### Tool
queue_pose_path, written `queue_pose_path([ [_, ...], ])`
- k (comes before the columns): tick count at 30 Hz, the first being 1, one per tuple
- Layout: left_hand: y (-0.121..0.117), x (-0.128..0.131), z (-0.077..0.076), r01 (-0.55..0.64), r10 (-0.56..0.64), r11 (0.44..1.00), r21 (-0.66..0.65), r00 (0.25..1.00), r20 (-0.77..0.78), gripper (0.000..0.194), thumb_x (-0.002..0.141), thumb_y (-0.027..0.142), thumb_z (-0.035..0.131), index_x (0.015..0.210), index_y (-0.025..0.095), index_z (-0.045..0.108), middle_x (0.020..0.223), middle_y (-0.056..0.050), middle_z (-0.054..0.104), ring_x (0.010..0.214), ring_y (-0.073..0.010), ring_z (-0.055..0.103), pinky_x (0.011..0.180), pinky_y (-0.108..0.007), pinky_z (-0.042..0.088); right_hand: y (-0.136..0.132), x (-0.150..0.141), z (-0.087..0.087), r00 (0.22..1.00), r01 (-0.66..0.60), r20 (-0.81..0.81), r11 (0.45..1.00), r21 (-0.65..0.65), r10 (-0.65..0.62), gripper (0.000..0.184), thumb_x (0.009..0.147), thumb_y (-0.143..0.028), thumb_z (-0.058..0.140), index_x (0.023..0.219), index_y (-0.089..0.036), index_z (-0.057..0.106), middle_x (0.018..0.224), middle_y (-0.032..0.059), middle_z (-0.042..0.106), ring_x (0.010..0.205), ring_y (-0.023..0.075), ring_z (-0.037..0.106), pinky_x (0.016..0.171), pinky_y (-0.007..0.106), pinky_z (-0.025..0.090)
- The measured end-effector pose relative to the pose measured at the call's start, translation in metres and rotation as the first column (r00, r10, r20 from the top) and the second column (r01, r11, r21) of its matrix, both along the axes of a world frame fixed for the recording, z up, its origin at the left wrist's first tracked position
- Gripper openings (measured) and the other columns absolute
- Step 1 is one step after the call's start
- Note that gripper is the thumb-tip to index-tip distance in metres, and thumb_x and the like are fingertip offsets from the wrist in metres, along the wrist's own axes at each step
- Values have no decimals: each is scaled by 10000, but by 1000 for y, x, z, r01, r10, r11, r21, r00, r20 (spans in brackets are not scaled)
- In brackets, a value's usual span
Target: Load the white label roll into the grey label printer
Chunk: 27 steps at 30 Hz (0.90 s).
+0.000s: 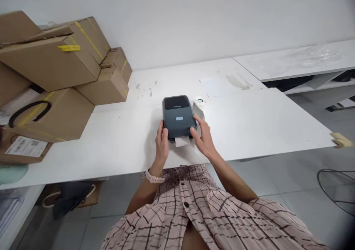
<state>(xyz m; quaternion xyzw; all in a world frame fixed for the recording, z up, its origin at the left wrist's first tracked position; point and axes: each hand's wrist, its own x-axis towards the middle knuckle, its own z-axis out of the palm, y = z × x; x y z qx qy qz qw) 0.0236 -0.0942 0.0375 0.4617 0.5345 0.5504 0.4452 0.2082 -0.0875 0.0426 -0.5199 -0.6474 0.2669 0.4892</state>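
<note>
A dark grey label printer [179, 112] sits on the white table, with a strip of white label paper [182, 141] sticking out of its front slot. My left hand [161, 143] holds the printer's front left side, its fingers along the edge. On the opposite side, my right hand [203, 137] grips the front right corner. The right thumb rests on top, by a small button area. Just behind the right fingers lies a roll of white labels [199, 101], its loose strip curling down beside the printer. The undersides of the fingers are hidden.
Cardboard boxes [52, 61] with yellow tape are stacked on the left. A white sheet [212, 86] lies towards the back of the white table [249, 120]. A lower shelf unit [310, 63] stands at right. Tape wraps the table's right corner [341, 140].
</note>
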Motion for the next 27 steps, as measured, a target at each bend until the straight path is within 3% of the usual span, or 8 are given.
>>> queue_pose_path([
  [4, 19, -7, 24, -18, 19, 993, 117, 1000, -4, 678, 990, 663, 422, 1540, 270, 480, 1672, -51, 408, 1563, -264, 351, 1267, -371, 336, 15, 11, 24, 961, -128, -257, 989, -73, 105, 663, 992, -680, 445, 1567, -356, 384, 1653, 54, 422, 1544, 318, 371, 1266, 560, 334],
  [8, 68, -15, 35, -44, 33, 974, 224, 998, 52, 597, 993, 590, 472, 1503, 280, 501, 1625, -65, 475, 1523, -258, 423, 1242, -406, 362, 65, 7, 59, 970, -130, -203, 991, 36, 134, 752, 956, -794, 370, 1579, -374, 359, 1679, 11, 376, 1581, 305, 298, 1313, 527, 238],
  [10, 93, -16, 27, -56, 50, 978, 203, 998, 34, 627, 942, 456, 605, 1518, 249, 472, 1605, -109, 494, 1526, -265, 417, 1242, -414, 353, 98, 0, 69, 986, -106, -116, 988, 108, 119, 801, 943, -827, 325, 1600, -369, 310, 1700, 9, 326, 1595, 316, 253, 1313, 540, 212],
  [13, 116, -14, 2, -26, 33, 997, 66, 993, -109, 767, 795, 255, 728, 1516, 209, 470, 1619, -146, 467, 1541, -307, 387, 1261, -451, 312, 147, -10, 75, 998, -64, -4, 982, 180, 65, 863, 936, -848, 257, 1640, -354, 179, 1723, 33, 260, 1602, 333, 222, 1299, 578, 200],
  [16, 121, -11, -19, 7, -8, 1000, -4, 979, -204, 798, 739, 165, 705, 1504, 211, 482, 1521, -138, 580, 1483, -317, 471, 1241, -481, 343, 187, -14, 80, 997, -36, 79, 981, 192, 22, 868, 946, -836, 206, 1651, -342, 92, 1726, 56, 244, 1594, 336, 241, 1283, 587, 227],
  [19, 118, -11, -28, 10, -12, 1000, -14, 977, -211, 797, 731, 155, 695, 1498, 224, 488, 1465, -129, 628, 1413, -311, 547, 1201, -480, 399, 217, -14, 88, 991, -34, 135, 986, 163, 12, 831, 980, -776, 218, 1649, -301, 85, 1727, 80, 248, 1576, 328, 289, 1273, 555, 265],
  [23, 115, -14, -28, 16, -19, 1000, -16, 972, -234, 822, 726, 160, 705, 1512, 223, 472, 1489, -137, 608, 1393, -307, 564, 1181, -474, 417, 234, -11, 101, 977, -41, 213, 997, 64, 26, 781, 1024, -625, 260, 1648, -194, 74, 1699, 148, 305, 1539, 353, 352, 1245, 584, 300],
  [27, 111, -15, -28, -1, -3, 1000, -14, 965, -263, 816, 747, 182, 703, 1525, 214, 459, 1528, -143, 574, 1435, -311, 522, 1208, -475, 376, 209, -10, 106, 946, 0, 312, 965, 264, -86, 680, 1039, -515, 278, 1644, -223, 169, 1693, 116, 323, 1575, 368, 254, 1254, 629, 244],
])
